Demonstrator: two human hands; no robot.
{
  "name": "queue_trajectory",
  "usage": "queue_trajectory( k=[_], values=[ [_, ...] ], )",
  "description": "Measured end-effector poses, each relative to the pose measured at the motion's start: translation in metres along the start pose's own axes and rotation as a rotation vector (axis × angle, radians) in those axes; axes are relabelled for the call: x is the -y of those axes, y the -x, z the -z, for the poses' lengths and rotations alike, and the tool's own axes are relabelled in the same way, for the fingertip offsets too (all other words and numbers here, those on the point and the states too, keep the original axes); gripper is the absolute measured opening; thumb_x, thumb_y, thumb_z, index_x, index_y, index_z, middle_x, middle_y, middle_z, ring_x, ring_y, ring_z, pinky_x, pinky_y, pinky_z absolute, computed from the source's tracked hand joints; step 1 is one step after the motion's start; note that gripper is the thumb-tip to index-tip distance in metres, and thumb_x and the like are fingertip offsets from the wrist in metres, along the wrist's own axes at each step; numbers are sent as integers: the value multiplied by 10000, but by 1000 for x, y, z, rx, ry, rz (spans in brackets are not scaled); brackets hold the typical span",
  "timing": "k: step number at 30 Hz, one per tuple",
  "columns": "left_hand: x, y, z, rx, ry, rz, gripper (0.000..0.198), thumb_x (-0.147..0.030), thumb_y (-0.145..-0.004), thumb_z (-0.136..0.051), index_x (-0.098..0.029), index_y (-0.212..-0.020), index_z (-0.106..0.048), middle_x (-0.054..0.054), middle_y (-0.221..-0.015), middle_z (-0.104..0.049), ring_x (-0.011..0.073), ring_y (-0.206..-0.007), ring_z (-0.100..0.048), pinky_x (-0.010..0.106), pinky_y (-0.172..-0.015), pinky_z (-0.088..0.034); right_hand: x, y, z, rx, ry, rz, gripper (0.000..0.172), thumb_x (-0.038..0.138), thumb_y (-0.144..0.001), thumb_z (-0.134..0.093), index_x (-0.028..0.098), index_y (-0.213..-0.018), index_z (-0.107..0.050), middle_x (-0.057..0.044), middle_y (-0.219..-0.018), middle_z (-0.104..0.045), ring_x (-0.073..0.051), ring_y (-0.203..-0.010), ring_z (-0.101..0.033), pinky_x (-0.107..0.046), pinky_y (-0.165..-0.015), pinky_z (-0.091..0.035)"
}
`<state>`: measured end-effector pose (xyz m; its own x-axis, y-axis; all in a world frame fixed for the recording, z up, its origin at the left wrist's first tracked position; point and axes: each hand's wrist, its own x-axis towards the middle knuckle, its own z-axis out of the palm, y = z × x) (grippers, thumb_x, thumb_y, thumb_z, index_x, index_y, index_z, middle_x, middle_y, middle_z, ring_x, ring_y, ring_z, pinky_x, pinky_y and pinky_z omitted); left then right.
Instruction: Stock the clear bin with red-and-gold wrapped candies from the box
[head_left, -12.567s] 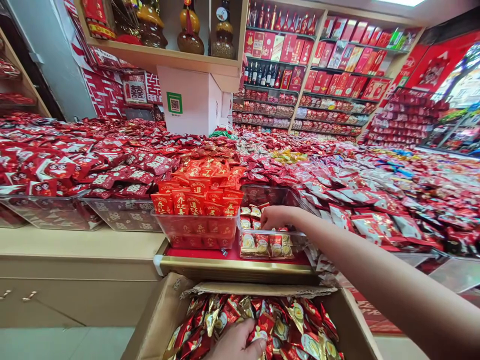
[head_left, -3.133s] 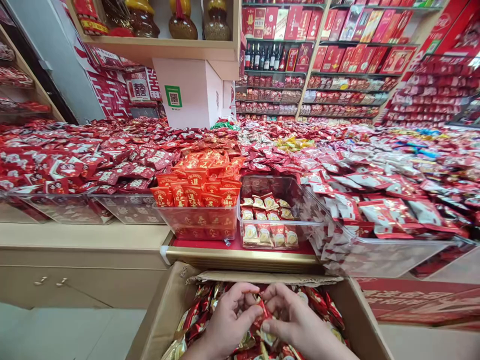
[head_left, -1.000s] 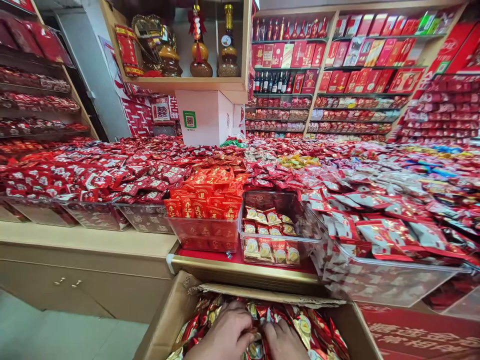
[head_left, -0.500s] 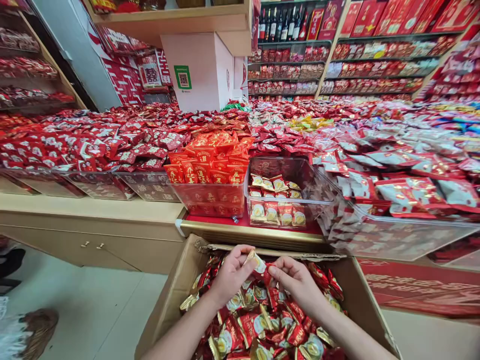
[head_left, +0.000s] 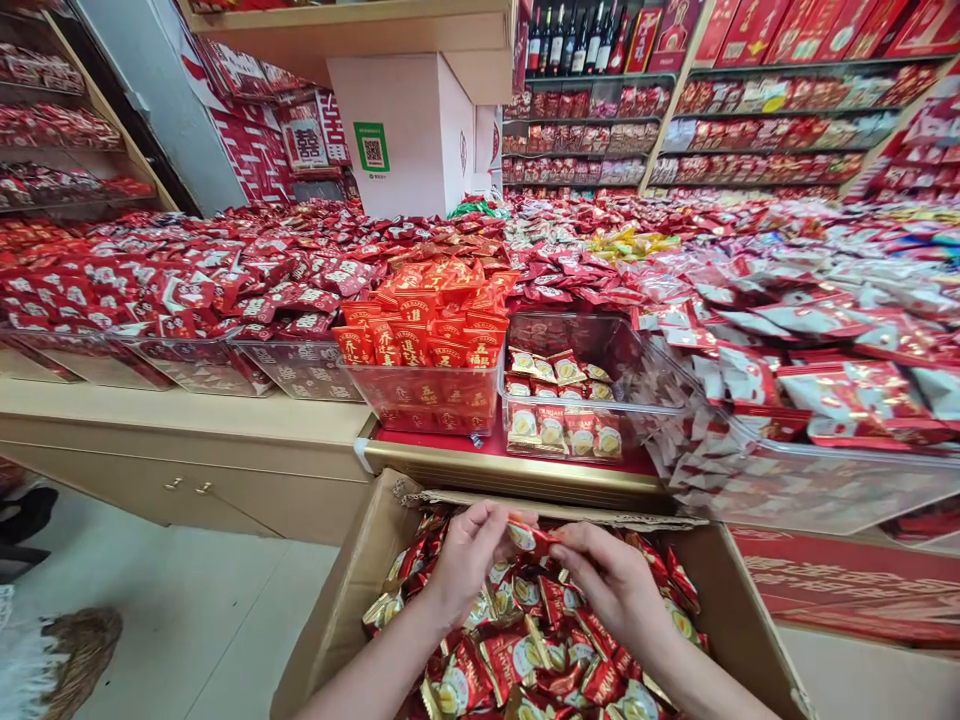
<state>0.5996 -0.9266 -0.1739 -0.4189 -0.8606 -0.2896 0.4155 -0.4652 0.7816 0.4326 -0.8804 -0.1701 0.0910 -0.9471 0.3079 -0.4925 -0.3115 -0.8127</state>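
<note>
Between my two hands is a small candy packet (head_left: 526, 537) in a red, white and gold wrapper. My left hand (head_left: 474, 555) pinches its left end, while the fingers of my right hand (head_left: 604, 568) are closed on its right end. Both hands are over an open cardboard box (head_left: 341, 600) filled with loose red and gold packets of the same look (head_left: 517, 650). Just beyond the box, a clear plastic bin (head_left: 637, 400) holds a few rows of similar packets (head_left: 566, 425), lined up in its front part.
Left of that bin stands one packed with orange-red packets (head_left: 427, 340). A bin heaped with red-and-white packets (head_left: 847, 390) is on the right. The counter's gold edge (head_left: 510, 480) runs behind the box. Cabinet doors (head_left: 187, 490) and tiled floor (head_left: 240, 610) lie at left.
The packet has tilted in my fingers, and its gold left end is now covered by my left hand. My right hand has shifted slightly right. The view has moved a little.
</note>
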Motion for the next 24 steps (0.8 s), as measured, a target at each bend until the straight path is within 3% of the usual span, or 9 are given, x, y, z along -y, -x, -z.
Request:
queue_trajectory(
  k=[3, 5, 7, 9, 11, 13, 17, 22, 24],
  values=[
    [-9, 2, 1, 121, 44, 216, 399, -512, -751, -516, -148, -908, -566, 78, -807, -695, 158, -718, -639, 276, -653, -488, 3, 1, 7, -56, 176, 354, 266, 51, -778, -501, 194, -985, -590, -70, -899, -631, -134, -839, -594, -205, -701, -491],
    [-9, 3, 1, 151, -8, 229, 353, -377, -674, -671, -147, -916, -557, 50, -776, -687, 120, -662, -625, 231, -619, -476, 4, 1, 8, -52, 192, 396, 325, 29, -770, -492, 208, -1028, -574, -78, -945, -617, -140, -895, -582, -216, -736, -494],
    [-7, 3, 0, 112, -80, 133, 390, -220, -567, -768, -148, -888, -559, 23, -793, -677, 89, -659, -609, 194, -621, -461, 3, 2, 6, -69, 145, 277, 302, 75, -785, -485, 226, -1034, -565, -76, -978, -605, -154, -923, -572, -256, -775, -488],
    [-3, 2, -1, 66, -137, 42, 406, -184, -536, -780, -152, -873, -556, 12, -814, -667, 88, -683, -602, 195, -633, -459, 3, 2, 2, -91, 7, 15, 254, 178, -824, -458, 236, -1057, -541, -67, -979, -606, -163, -904, -578, -280, -758, -491],
    [0, 2, -3, 51, -186, -6, 404, -185, -549, -767, -163, -888, -548, 0, -795, -659, 92, -676, -595, 204, -621, -458, 3, 2, -2, -28, -179, -263, 229, 309, -837, -447, 223, -1029, -540, -46, -886, -618, -152, -756, -590, -262, -637, -495],
    [2, 2, -4, 44, -215, -24, 419, -177, -552, -758, -167, -908, -539, -10, -770, -653, 93, -661, -593, 209, -615, -456, 3, 1, -4, 55, -294, -420, 238, 406, -811, -472, 196, -861, -573, -9, -699, -582, -119, -570, -520, -232, -503, -434],
    [5, 2, -5, 24, -209, -3, 451, -162, -524, -766, -166, -905, -527, -27, -719, -640, 96, -627, -592, 222, -612, -462, 4, -4, -4, 43, -326, -466, 328, 461, -766, -518, 169, -617, -534, 32, -526, -431, -88, -495, -386, -225, -470, -337],
    [6, 4, -5, 5, -206, -80, 423, -174, -580, -743, -186, -931, -507, -30, -736, -636, 98, -701, -587, 210, -650, -458, 2, -4, -9, 70, -520, -544, 271, 458, -744, -551, 188, -756, -536, 31, -615, -507, -94, -483, -476, -232, -478, -383],
    [4, 6, -3, 11, -220, -117, 404, -175, -592, -741, -197, -923, -510, -40, -735, -615, 90, -716, -574, 196, -653, -450, 5, -1, -9, 81, -493, -499, 235, 436, -752, -548, 202, -761, -526, 20, -668, -526, -104, -501, -499, -236, -474, -402]
  ],
)
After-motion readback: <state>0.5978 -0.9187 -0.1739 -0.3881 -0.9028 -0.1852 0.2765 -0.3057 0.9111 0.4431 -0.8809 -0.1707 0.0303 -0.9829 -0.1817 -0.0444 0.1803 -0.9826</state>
